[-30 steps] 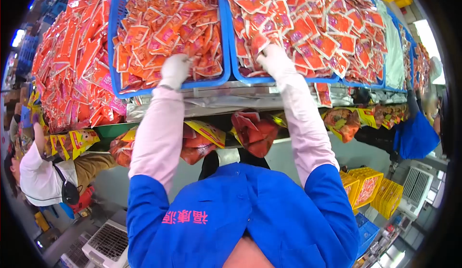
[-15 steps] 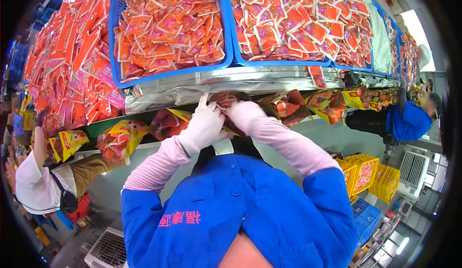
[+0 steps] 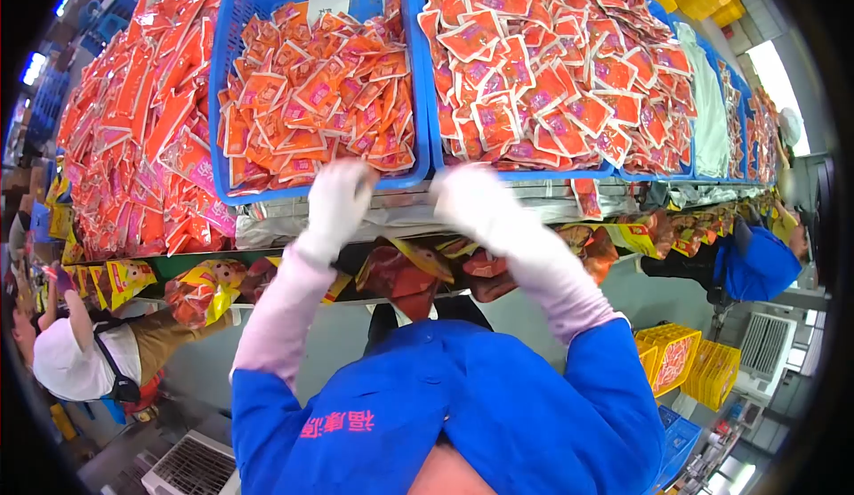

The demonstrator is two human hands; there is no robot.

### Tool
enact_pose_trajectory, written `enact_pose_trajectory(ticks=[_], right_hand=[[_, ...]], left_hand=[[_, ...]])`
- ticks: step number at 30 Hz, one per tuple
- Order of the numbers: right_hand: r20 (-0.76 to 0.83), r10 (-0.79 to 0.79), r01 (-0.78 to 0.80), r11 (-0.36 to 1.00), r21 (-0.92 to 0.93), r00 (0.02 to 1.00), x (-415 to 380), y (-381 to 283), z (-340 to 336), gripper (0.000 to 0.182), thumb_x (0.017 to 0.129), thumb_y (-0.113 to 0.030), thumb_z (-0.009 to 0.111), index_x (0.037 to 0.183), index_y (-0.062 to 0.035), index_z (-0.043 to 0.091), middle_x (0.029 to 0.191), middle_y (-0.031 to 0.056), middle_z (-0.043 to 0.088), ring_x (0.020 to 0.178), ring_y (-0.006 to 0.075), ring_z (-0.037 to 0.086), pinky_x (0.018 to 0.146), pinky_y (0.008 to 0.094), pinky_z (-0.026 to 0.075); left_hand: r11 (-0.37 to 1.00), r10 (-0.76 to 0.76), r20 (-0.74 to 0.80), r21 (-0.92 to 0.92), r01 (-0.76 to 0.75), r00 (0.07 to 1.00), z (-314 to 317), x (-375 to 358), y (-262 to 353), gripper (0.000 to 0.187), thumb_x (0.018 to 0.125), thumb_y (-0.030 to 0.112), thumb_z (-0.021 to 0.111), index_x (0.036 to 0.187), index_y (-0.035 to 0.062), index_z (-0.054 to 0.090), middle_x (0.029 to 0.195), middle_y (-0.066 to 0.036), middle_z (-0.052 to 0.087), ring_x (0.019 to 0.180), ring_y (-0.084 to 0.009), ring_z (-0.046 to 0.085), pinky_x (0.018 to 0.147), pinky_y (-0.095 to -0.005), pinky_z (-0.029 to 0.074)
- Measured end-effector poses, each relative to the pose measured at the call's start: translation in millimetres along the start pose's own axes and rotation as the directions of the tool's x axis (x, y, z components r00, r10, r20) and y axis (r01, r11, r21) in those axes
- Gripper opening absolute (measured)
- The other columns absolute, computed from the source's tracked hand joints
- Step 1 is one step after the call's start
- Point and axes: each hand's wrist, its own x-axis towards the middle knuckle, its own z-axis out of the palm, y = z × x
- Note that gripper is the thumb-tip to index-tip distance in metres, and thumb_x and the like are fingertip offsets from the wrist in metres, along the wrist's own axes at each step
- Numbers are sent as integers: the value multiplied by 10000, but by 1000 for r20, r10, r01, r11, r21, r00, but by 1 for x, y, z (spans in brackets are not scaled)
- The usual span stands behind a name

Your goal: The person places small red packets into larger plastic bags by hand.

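Observation:
My left hand (image 3: 338,206), in a white glove, is at the front rim of a blue crate (image 3: 422,77) holding small red-orange sachets (image 3: 311,95). Its fingers are loosely bent with a gap to the thumb, and nothing shows in it. Smeared by motion, my gloved right hand (image 3: 476,206) is over the front edge of the neighbouring crate of red sachets (image 3: 551,77); its fingers cannot be made out. Below and between my hands, a red and yellow food bag (image 3: 409,273) stands in the row along the line, touched by neither hand.
Larger red packets (image 3: 133,139) are heaped at the left. More printed bags (image 3: 205,290) line the conveyor on both sides. A person in a white shirt (image 3: 80,357) works at the left, another in blue (image 3: 761,264) at the right. Yellow crates (image 3: 712,375) stand behind at right.
Both hands have left the bag in front of me and moved forward to the crates, spreading apart. The view has tilted, showing more of the crates.

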Motion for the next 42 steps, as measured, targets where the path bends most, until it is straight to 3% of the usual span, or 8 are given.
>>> enact_pose_trajectory(ticks=[5, 14, 17, 23, 31, 35, 39, 42], right_hand=[[-541, 536, -567, 814, 128, 648, 98, 141, 34, 395, 846, -304, 722, 1112, -32, 615, 931, 233, 712, 929, 366, 713, 842, 464, 567], [-463, 402, 160, 593, 789, 790, -39, 89, -26, 260, 926, -127, 606, 1170, -38, 627, 894, 55, 681, 760, 134, 622, 705, 309, 514], [-273, 358, 113, 409, 906, 893, -91, 25, -1, 286, 904, -86, 653, 1186, -49, 620, 897, 35, 676, 796, 102, 605, 725, 304, 512], [-252, -91, 142, 971, 191, 963, -87, -43, 92, 155, 881, -138, 620, 1015, -65, 594, 916, 122, 682, 891, 317, 691, 797, 444, 558], [513, -97, 292, 902, -317, 853, 83, -79, 313, 322, 925, -324, 612, 1192, -200, 744, 1258, 45, 713, 1181, 219, 667, 884, 419, 555], [532, -65, 248, 928, -279, 844, 42, -104, 196, 453, 1001, -406, 463, 1388, -223, 613, 1440, 53, 597, 1324, 206, 560, 1059, 402, 450], [478, -99, 161, 983, -92, 873, 0, -82, 109, 294, 933, -197, 546, 1055, -12, 740, 1096, 208, 730, 1000, 355, 718, 842, 465, 581], [-39, 35, -35, 999, 3, 999, -35, -30, -19, 219, 900, -141, 519, 937, 0, 681, 917, 229, 711, 845, 388, 705, 762, 480, 558]], left_hand=[[858, -460, 324, 401, 321, 826, 86, 69, -50, 306, 914, 374, 634, 1014, 100, 725, 994, -155, 738, 967, -345, 701, 875, -500, 516], [730, -314, 423, -465, 501, 850, -39, -3, 41, 155, 860, 100, 672, 998, 35, 701, 929, -139, 720, 848, -338, 693, 744, -359, 550], [922, 177, 247, -381, -72, 953, -35, -52, 98, 116, 757, 58, 687, 874, 61, 686, 873, -112, 703, 868, -300, 685, 876, -421, 523], [957, 92, 408, 216, -194, 908, 36, -112, 65, 274, 784, 303, 730, 892, 51, 718, 835, -100, 690, 899, -275, 650, 1102, -528, 357], [777, 303, 629, 272, -567, 716, -12, -146, 50, 122, 728, 155, 641, 700, 121, 755, 645, -44, 654, 794, -227, 665, 1141, -522, 350], [843, 277, 621, 209, -495, 733, -19, -153, 47, 90, 741, 200, 680, 745, 112, 702, 715, -52, 649, 789, -226, 655, 1034, -484, 417], [919, 49, 671, 260, -296, 740, -47, -137, 48, 318, 734, 411, 782, 777, 106, 701, 814, -73, 671, 812, -280, 655, 1010, -512, 408], [994, -53, 795, 98, -41, 604, -70, -93, 41, 260, 795, 392, 742, 784, 136, 702, 745, -96, 667, 825, -303, 668, 967, -537, 405]])
